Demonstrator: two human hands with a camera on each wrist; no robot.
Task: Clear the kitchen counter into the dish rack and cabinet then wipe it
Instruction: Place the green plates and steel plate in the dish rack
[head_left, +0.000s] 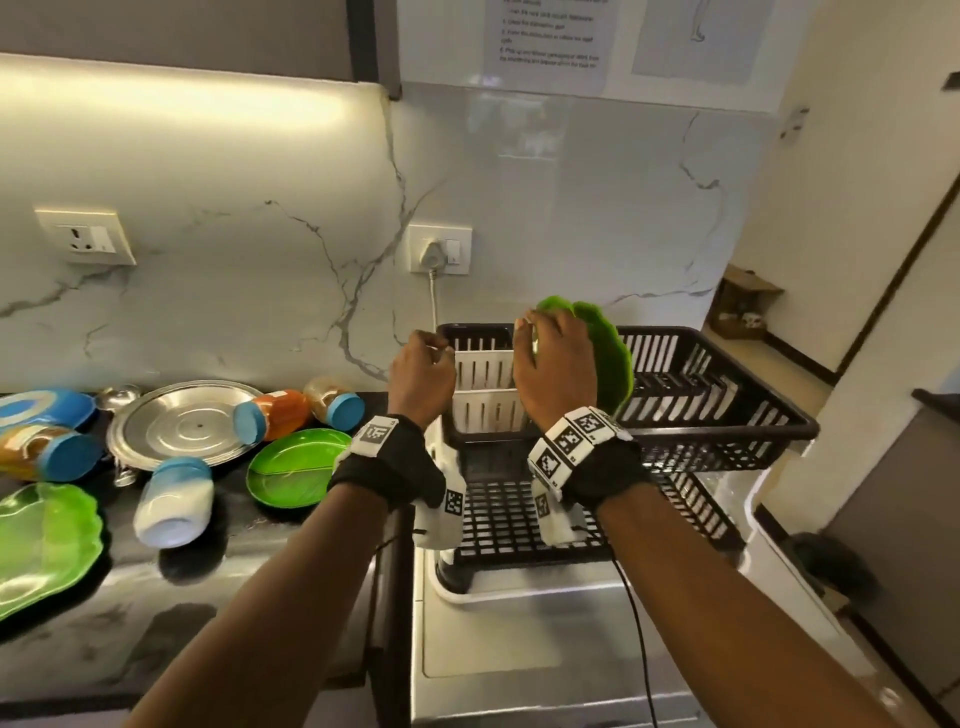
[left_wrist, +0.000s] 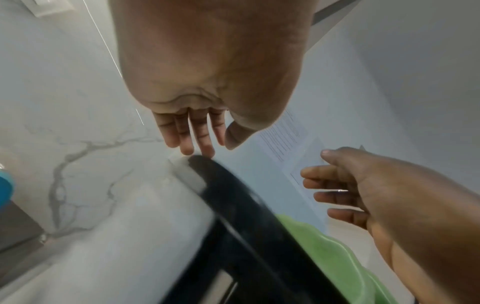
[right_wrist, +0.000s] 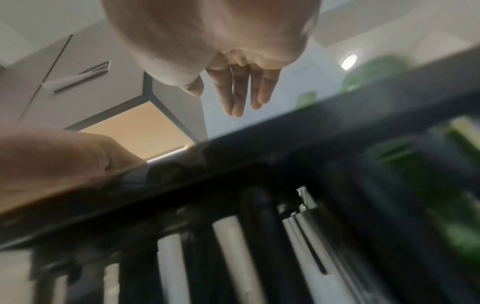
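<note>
Above the black dish rack (head_left: 717, 415), both hands hover with fingers relaxed, holding nothing: left hand (head_left: 422, 379) beside right hand (head_left: 555, 370), a green plate (head_left: 615, 358) standing upright in the rack just behind.

We saw a green plate (head_left: 608, 353) just beyond the right-hand fingers (head_left: 535, 332), standing in a black dish rack (head_left: 727, 415) with a white slotted caddy (head_left: 483, 395). The bench (head_left: 249, 530) was dark, the wall (head_left: 260, 260) white marble with grey veins.
</note>
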